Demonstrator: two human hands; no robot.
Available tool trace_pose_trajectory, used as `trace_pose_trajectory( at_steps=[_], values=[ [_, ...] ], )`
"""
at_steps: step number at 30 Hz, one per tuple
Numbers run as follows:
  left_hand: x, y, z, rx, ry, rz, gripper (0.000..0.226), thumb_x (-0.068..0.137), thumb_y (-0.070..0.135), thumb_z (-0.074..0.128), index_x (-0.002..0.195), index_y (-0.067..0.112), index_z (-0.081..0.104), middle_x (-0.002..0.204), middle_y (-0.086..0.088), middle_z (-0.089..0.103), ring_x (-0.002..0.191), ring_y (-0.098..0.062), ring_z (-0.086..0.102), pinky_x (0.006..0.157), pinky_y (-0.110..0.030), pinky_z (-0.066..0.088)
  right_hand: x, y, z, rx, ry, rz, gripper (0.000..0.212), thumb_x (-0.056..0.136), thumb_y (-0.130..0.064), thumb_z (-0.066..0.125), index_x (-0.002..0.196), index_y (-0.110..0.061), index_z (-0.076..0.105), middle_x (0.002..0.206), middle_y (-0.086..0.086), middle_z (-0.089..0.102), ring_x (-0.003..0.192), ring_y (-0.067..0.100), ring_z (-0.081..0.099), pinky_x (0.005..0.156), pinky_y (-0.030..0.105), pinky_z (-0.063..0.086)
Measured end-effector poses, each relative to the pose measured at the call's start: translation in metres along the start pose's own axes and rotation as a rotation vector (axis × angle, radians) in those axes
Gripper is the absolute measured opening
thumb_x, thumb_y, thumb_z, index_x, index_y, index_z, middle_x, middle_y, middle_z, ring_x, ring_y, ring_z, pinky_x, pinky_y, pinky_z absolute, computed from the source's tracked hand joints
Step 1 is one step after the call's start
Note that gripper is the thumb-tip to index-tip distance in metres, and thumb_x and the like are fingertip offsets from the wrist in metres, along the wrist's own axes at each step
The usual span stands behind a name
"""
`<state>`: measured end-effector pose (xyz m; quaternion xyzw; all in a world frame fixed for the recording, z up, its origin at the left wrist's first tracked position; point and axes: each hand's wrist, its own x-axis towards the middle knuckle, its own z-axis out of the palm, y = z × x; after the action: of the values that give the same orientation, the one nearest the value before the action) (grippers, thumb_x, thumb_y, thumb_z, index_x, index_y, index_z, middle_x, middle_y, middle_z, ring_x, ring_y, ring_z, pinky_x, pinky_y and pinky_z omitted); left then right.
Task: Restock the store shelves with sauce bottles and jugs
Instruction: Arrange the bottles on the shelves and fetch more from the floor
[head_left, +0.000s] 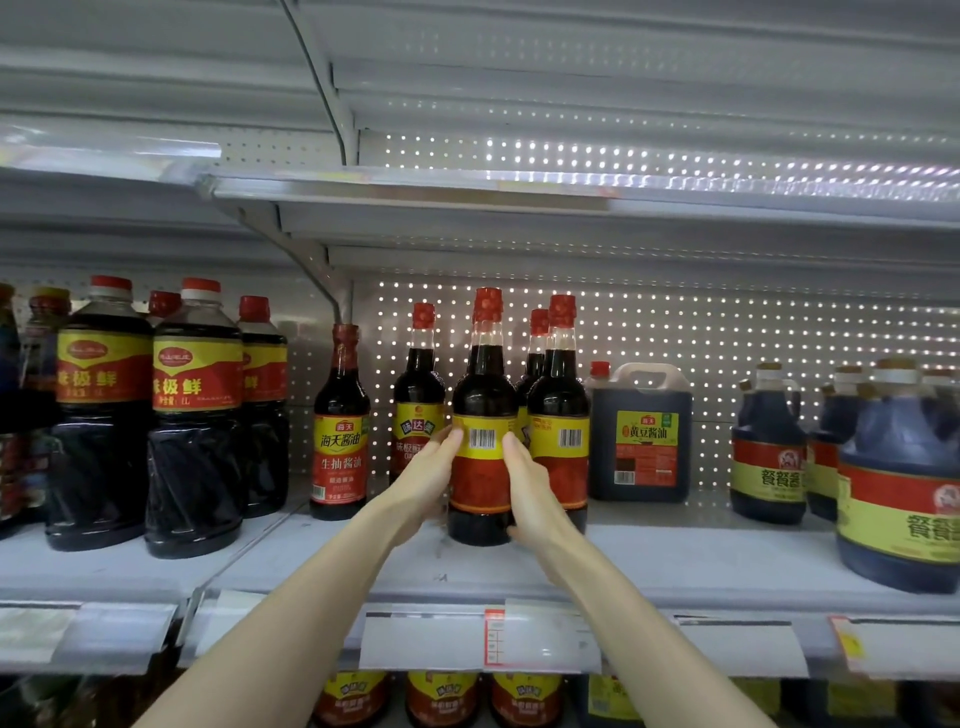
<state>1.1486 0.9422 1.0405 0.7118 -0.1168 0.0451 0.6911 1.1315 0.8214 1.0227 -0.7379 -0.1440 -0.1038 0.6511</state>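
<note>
The left hand (434, 470) and the right hand (530, 493) press the sides of one sauce bottle (482, 415), grasping it between them; it stands upright on the shelf (675, 561), cap at 12 o'clock. Both hands are equally near; more bottles (558, 405) stand just beside it at 3 o'clock.

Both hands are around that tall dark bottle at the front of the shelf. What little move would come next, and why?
Probably a turn of the bottle in place. It stands upright on the shelf, held between the left hand and right hand, but its barcode faces outward, while the neighbouring bottle to its left shows its front label.
</note>
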Motion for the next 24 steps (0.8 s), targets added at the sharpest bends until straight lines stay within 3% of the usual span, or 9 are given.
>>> trace_pose_trajectory(
  at_steps=[2, 5, 8, 11, 14, 16, 19, 22, 24],
  values=[
    [-0.001, 0.000, 0.004, -0.041, -0.026, 0.001, 0.047, 0.102, 0.045, 0.032, 0.144, 0.024, 0.034, 0.143, -0.004, 0.047, 0.125, -0.022, 0.048, 0.099, -0.041, 0.040, -0.001, -0.002, 0.000, 0.020, 0.003, 0.008, 0.019, 0.095, -0.062, 0.028, 0.094, -0.053, 0.045, 0.133, -0.002, 0.043, 0.121, 0.017, 0.044, 0.110, 0.045, 0.032],
    [-0.004, -0.003, 0.000, -0.019, -0.014, 0.024, 0.046, 0.100, 0.048, 0.034, 0.140, 0.025, 0.037, 0.129, 0.001, 0.053, 0.107, -0.016, 0.053, 0.093, -0.039, 0.045, 0.004, -0.006, -0.002, 0.056, 0.007, -0.001, 0.022, 0.101, -0.050, 0.026, 0.113, -0.042, 0.043, 0.118, -0.010, 0.049, 0.116, 0.015, 0.045, 0.109, 0.040, 0.032],
    [-0.006, -0.007, -0.006, 0.070, -0.005, 0.062, 0.046, 0.100, 0.047, 0.036, 0.139, 0.022, 0.039, 0.124, 0.003, 0.053, 0.095, -0.007, 0.055, 0.080, -0.032, 0.050, 0.013, -0.003, 0.000, 0.036, 0.015, 0.018, 0.053, 0.095, -0.064, 0.028, 0.137, -0.033, 0.037, 0.140, -0.003, 0.046, 0.129, 0.017, 0.044, 0.113, 0.048, 0.032],
    [-0.007, -0.008, -0.013, 0.147, 0.000, 0.093, 0.044, 0.100, 0.045, 0.036, 0.136, 0.021, 0.041, 0.125, 0.003, 0.053, 0.090, -0.002, 0.054, 0.067, -0.024, 0.049, 0.025, 0.008, -0.001, 0.043, 0.019, 0.034, 0.094, 0.071, -0.085, 0.034, 0.150, -0.034, 0.024, 0.149, -0.005, 0.039, 0.134, 0.017, 0.041, 0.113, 0.048, 0.033],
    [-0.005, -0.004, -0.015, 0.126, 0.014, 0.082, 0.048, 0.101, 0.045, 0.034, 0.142, 0.019, 0.035, 0.131, 0.000, 0.051, 0.097, -0.009, 0.053, 0.066, -0.023, 0.046, 0.013, -0.004, 0.004, 0.039, 0.045, 0.042, 0.046, 0.096, -0.062, 0.029, 0.132, -0.036, 0.043, 0.134, -0.003, 0.049, 0.126, 0.019, 0.048, 0.110, 0.049, 0.036],
    [-0.002, -0.002, -0.011, 0.076, -0.011, 0.049, 0.050, 0.102, 0.045, 0.032, 0.146, 0.020, 0.031, 0.136, -0.002, 0.049, 0.101, -0.011, 0.052, 0.069, -0.024, 0.046, 0.011, -0.003, 0.005, 0.012, 0.040, 0.029, 0.023, 0.099, -0.055, 0.029, 0.112, -0.044, 0.045, 0.131, -0.001, 0.050, 0.119, 0.018, 0.050, 0.106, 0.047, 0.040],
    [0.002, -0.004, -0.004, -0.029, -0.038, 0.014, 0.049, 0.101, 0.047, 0.031, 0.144, 0.023, 0.034, 0.130, 0.001, 0.053, 0.094, -0.006, 0.056, 0.073, -0.028, 0.049, 0.006, -0.004, 0.006, 0.037, 0.038, 0.037, 0.023, 0.098, -0.057, 0.030, 0.114, -0.045, 0.041, 0.132, 0.000, 0.048, 0.116, 0.016, 0.050, 0.104, 0.043, 0.041],
    [0.002, -0.007, -0.003, -0.028, -0.036, 0.014, 0.046, 0.101, 0.048, 0.030, 0.139, 0.023, 0.039, 0.121, 0.005, 0.054, 0.098, -0.009, 0.053, 0.090, -0.039, 0.047, 0.008, -0.005, -0.001, 0.146, 0.011, 0.067, 0.016, 0.101, -0.049, 0.029, 0.109, -0.040, 0.041, 0.107, -0.007, 0.053, 0.101, 0.012, 0.051, 0.096, 0.037, 0.039],
    [-0.003, -0.008, -0.001, -0.020, -0.042, 0.039, 0.039, 0.101, 0.046, 0.032, 0.133, 0.025, 0.042, 0.111, 0.010, 0.055, 0.090, -0.003, 0.054, 0.076, -0.030, 0.049, 0.009, -0.005, -0.002, 0.190, 0.014, 0.072, 0.015, 0.102, -0.045, 0.029, 0.107, -0.037, 0.040, 0.100, -0.009, 0.053, 0.092, 0.009, 0.052, 0.093, 0.037, 0.039]
  ],
)
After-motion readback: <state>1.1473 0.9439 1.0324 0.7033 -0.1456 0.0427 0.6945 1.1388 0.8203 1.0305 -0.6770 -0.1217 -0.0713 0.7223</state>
